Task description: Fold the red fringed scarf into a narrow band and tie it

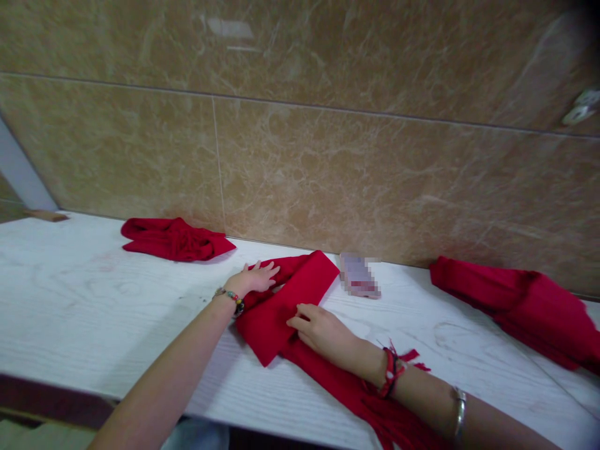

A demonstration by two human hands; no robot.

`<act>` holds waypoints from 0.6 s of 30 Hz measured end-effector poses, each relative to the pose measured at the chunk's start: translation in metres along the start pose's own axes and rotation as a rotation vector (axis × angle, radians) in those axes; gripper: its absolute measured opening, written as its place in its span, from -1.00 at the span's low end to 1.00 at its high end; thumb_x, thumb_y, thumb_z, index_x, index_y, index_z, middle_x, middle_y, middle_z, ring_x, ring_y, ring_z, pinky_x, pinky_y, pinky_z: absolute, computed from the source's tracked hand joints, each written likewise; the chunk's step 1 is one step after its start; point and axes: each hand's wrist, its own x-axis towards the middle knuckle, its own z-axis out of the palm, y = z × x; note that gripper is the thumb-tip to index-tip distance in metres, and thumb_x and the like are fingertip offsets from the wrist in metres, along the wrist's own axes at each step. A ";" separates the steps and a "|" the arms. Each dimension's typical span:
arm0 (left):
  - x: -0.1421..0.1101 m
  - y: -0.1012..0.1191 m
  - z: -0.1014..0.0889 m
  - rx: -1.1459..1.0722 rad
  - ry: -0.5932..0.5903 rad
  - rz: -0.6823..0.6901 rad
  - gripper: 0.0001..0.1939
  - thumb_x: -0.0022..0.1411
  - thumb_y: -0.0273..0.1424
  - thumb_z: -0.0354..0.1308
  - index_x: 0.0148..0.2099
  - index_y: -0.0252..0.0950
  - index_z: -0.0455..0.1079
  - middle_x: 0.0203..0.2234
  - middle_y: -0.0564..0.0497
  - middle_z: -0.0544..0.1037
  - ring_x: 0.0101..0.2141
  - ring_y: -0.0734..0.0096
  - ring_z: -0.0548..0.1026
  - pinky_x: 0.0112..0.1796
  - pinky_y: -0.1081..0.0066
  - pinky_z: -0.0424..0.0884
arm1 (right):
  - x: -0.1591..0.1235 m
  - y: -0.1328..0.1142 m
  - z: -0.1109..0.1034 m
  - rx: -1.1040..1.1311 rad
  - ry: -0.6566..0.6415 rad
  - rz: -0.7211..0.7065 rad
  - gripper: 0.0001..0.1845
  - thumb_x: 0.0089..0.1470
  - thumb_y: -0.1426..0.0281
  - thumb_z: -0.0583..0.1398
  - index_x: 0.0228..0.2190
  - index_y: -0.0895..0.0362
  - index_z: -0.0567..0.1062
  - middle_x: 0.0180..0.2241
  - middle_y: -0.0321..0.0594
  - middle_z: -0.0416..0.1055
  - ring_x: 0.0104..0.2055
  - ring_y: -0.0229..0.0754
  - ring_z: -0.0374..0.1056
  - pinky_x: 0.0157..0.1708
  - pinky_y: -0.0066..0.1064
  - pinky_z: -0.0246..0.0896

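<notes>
A red scarf (296, 295) with a fringed end lies folded across itself on the white table in front of me. My left hand (259, 279) rests flat on its far left part, fingers spread. At the right edge of the folded strip, my right hand (319, 329) has its fingers bent and drawn in on the cloth. The fringe (391, 425) trails toward the near edge, partly hidden under my right forearm. A beaded bracelet circles my left wrist; a red cord and a silver bangle are on my right arm.
The white table (94, 312) runs along a brown marbled tile wall (328, 169). A bundled red cloth (175, 240) lies at the left, another red cloth (515, 306) at the right. A blurred-out flat object (359, 275) lies behind the scarf. A small wooden piece (47, 215) sits at the far left.
</notes>
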 end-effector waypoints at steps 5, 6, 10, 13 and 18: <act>0.004 -0.007 -0.014 -0.012 -0.105 -0.120 -0.33 0.04 -0.07 0.12 0.19 -0.07 0.12 0.23 -0.08 -0.06 0.19 -0.19 -0.11 0.04 -0.13 -0.09 | -0.007 0.000 0.000 -0.003 0.055 0.022 -0.79 0.07 0.56 0.06 -0.27 0.20 0.46 -0.31 -0.10 0.34 -0.27 -0.18 0.30 -0.24 -0.36 0.24; 0.003 -0.009 -0.016 -0.021 -0.080 -0.115 -0.36 0.06 -0.07 0.10 0.19 -0.06 0.13 0.23 -0.06 -0.04 0.19 -0.10 -0.07 0.07 -0.01 -0.03 | -0.006 0.002 -0.003 0.056 0.064 0.010 -0.76 0.06 0.57 0.06 -0.24 0.19 0.45 -0.27 -0.09 0.35 -0.24 -0.19 0.30 -0.21 -0.38 0.23; -0.002 -0.017 -0.016 -0.046 0.101 -0.207 -0.46 0.17 -0.21 0.00 0.18 -0.24 0.14 0.11 -0.17 0.25 0.07 0.19 0.26 -0.03 0.37 0.19 | 0.018 0.039 -0.022 0.264 0.093 -0.033 -0.75 0.07 0.49 0.08 -0.18 0.15 0.43 -0.12 -0.16 0.35 -0.08 -0.27 0.26 -0.05 -0.48 0.13; -0.005 -0.024 -0.014 -0.050 0.117 -0.312 -0.41 0.00 -0.30 0.17 0.10 -0.34 0.22 -0.07 -0.19 0.44 -0.13 0.20 0.44 -0.23 0.46 0.32 | 0.055 0.086 -0.028 0.034 0.092 0.366 -0.69 0.16 0.45 -0.02 -0.11 0.17 0.39 -0.08 -0.12 0.35 0.00 -0.26 0.22 0.01 -0.44 0.06; -0.008 -0.035 -0.019 -0.035 0.156 -0.402 -0.53 -0.06 -0.47 0.18 -0.03 -0.24 0.31 -0.26 -0.01 0.53 -0.30 0.35 0.50 -0.42 0.55 0.32 | 0.083 0.139 0.004 -0.046 -0.005 0.519 -0.60 0.13 0.46 0.01 0.01 0.25 0.30 -0.04 0.07 0.32 -0.01 -0.09 0.26 -0.04 -0.33 0.12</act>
